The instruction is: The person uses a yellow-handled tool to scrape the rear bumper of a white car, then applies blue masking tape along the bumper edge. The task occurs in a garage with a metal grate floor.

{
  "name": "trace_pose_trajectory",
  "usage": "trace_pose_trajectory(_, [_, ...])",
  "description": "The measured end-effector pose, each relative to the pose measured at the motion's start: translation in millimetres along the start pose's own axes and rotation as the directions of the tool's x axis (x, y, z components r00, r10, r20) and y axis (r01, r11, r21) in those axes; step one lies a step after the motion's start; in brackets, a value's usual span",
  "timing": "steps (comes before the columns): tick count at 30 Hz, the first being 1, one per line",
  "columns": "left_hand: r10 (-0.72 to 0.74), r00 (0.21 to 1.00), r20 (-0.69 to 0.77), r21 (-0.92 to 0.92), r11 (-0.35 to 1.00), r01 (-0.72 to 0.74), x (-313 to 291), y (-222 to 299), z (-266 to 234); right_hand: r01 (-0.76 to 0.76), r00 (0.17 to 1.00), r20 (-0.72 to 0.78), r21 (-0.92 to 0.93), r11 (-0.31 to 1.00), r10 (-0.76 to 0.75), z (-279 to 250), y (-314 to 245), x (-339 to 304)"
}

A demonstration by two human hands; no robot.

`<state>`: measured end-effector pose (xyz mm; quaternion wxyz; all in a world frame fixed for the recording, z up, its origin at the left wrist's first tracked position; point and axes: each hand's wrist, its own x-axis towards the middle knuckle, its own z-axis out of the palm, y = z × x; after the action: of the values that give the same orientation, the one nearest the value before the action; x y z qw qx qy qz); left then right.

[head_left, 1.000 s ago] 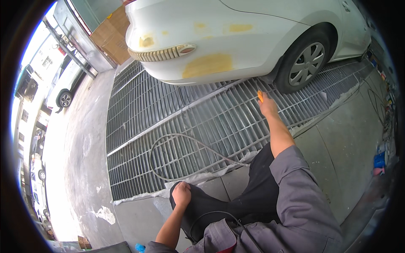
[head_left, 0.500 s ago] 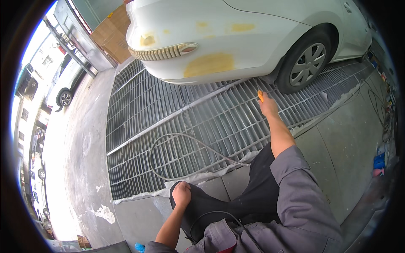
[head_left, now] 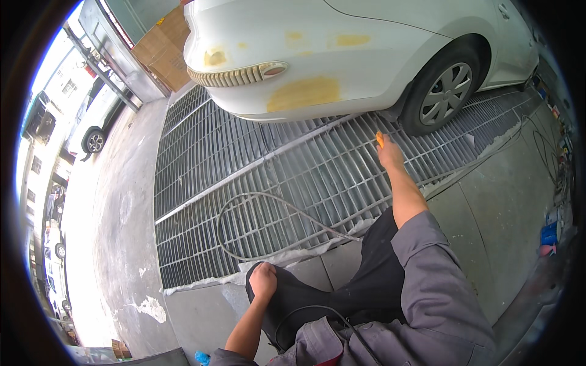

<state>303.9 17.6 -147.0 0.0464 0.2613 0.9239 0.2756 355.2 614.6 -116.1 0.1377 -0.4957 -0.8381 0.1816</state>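
Left hand [head_left: 264, 280] rests on the left knee, fingers curled over it; cannot tell whether they enclose anything. Next, a hose [head_left: 287, 205] lies looped on the floor grating [head_left: 195, 177], presumably flexible but springy. Beyond it stands the white car [head_left: 366, 79], with a yellowish patch [head_left: 305, 93] low on its bumper. Farther right, an orange-ended tool [head_left: 380, 140] sits in the right hand [head_left: 390, 155], over the grating and near the rear wheel [head_left: 442, 91] — apart from the bodywork. The right hand's fingers close round it, hiding most of its length; exact finger placement unclear. Judged light and stiff, probably smooth enough to slip if dusty; fragility cannot be told. Best hold: the orange portion, wrapped by the fingers — the far end is too small to read.
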Motion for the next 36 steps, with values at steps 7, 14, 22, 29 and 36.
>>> trace_pose_trajectory(7, [-0.010, 1.000, 0.005, 0.013, 1.000, 0.010, -0.4, -0.8, 0.6, -0.008, 1.000, -0.018, -0.009, 1.000, 0.008, -9.9, -7.0, -7.9])
trace_pose_trajectory(14, [0.004, 1.000, 0.011, 0.021, 1.000, -0.005, 0.0, -2.9, 0.4, -0.035, 0.999, -0.001, -0.015, 0.999, 0.035, -15.7, -11.6, -10.8])
trace_pose_trajectory(22, [0.017, 1.000, -0.003, 0.007, 1.000, -0.017, 0.4, -5.4, 2.8, -0.091, 0.996, -0.010, -0.015, 0.996, 0.091, -14.5, -2.4, -9.3])
trace_pose_trajectory(29, [0.008, 1.000, -0.007, 0.008, 1.000, -0.008, -0.9, -6.0, 3.1, -0.138, 0.990, -0.004, -0.014, 0.990, 0.138, -14.3, -0.6, -10.8])
trace_pose_trajectory(36, [0.012, 1.000, -0.012, -0.009, 1.000, -0.012, -0.1, -3.8, 2.3, -0.174, 0.985, -0.008, -0.020, 0.985, 0.173, -15.7, 3.5, -9.2])
